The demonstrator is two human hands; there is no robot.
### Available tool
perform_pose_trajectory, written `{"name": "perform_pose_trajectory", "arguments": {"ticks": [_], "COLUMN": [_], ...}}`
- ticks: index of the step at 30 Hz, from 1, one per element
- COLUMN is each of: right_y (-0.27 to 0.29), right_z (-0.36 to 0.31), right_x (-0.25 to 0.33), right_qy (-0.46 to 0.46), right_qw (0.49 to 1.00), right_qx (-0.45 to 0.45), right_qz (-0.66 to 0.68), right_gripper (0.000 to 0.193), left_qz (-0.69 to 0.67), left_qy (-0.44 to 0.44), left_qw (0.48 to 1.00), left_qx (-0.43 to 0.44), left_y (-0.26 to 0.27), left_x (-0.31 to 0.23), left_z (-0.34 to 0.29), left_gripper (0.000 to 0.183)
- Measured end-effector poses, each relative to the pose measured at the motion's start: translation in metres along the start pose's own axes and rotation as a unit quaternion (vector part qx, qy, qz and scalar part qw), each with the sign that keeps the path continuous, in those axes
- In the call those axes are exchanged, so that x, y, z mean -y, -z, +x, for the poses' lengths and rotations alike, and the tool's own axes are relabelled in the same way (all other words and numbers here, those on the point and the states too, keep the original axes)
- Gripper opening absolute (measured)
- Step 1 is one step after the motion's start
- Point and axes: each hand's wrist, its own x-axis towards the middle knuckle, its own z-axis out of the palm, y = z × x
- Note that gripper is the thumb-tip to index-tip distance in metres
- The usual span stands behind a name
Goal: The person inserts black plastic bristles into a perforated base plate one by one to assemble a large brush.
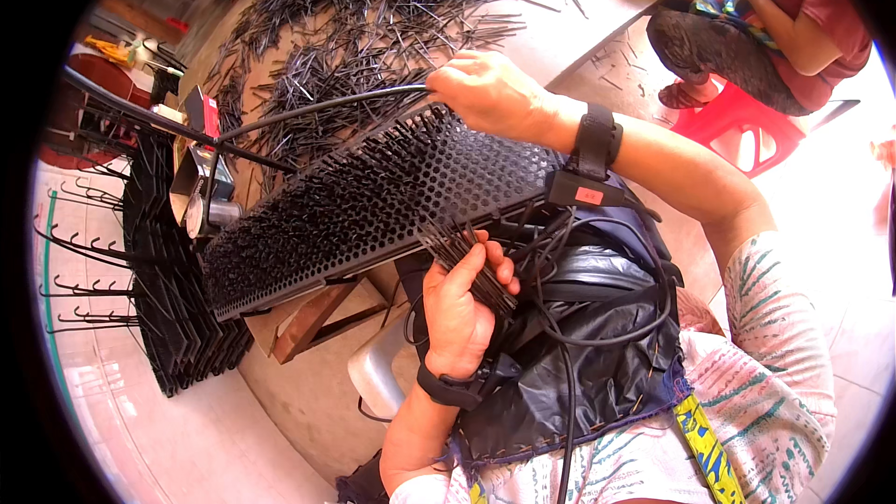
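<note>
A long black perforated board (467, 168) lies slanted in front of me. Short black strips (308, 224) stand in many of its holes, densest at the left; the holes at the right show bare. My left hand (457, 303) is closed around a bunch of thin black strips (453, 245) beside the board's near edge. Over the board's far edge, my right hand (490, 93) has its fingers bent together, and what they pinch is hidden. A curved black rod (327, 105) runs from the left up to those fingers; whether they grip it I cannot tell.
Loose black strips (373, 65) are heaped across the table (532, 37) behind the board. Stacked black boards with hooked rods (173, 289) stand at the left. A wooden support (322, 317) is under the board. Another person (812, 28) sits on a red stool (747, 131) at far right.
</note>
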Motion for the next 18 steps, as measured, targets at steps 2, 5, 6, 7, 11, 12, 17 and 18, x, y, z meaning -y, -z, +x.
{"name": "perform_pose_trajectory", "arguments": {"ticks": [2, 5, 6, 7, 11, 12, 17, 18], "right_y": [0.004, 0.001, 0.0, -0.002, -0.001, -0.002, 0.013, 0.017], "right_z": [0.006, 0.001, -0.002, -0.004, -0.006, -0.009, -0.017, -0.023], "right_x": [0.006, 0.007, 0.005, 0.005, 0.006, 0.004, 0.031, 0.038], "right_qy": [0.018, -0.013, -0.013, -0.064, -0.221, -0.221, -0.098, -0.115], "right_qw": [0.999, 1.0, 1.0, 0.998, 0.962, 0.962, 0.992, 0.989], "right_qx": [0.018, -0.019, -0.019, 0.024, 0.146, 0.145, 0.075, 0.067], "right_qz": [-0.047, -0.01, -0.01, 0.002, 0.062, 0.061, 0.021, 0.069], "right_gripper": [0.012, 0.011, 0.011, 0.013, 0.022, 0.022, 0.022, 0.025], "left_qz": [-0.019, -0.023, -0.025, -0.019, -0.011, -0.012, -0.031, -0.034], "left_qy": [0.022, 0.027, 0.028, 0.038, 0.084, 0.072, 0.097, 0.104], "left_qw": [1.0, 0.999, 0.999, 0.999, 0.996, 0.996, 0.994, 0.993], "left_qx": [-0.002, 0.006, 0.008, 0.006, 0.015, 0.044, 0.042, 0.042], "left_y": [0.001, -0.002, -0.004, -0.005, -0.014, -0.012, -0.007, -0.006], "left_x": [-0.003, -0.008, -0.009, -0.012, -0.019, -0.017, -0.016, -0.015], "left_z": [-0.002, -0.007, -0.009, -0.011, -0.014, -0.013, -0.007, -0.006], "left_gripper": [0.013, 0.015, 0.015, 0.015, 0.016, 0.017, 0.019, 0.019]}}
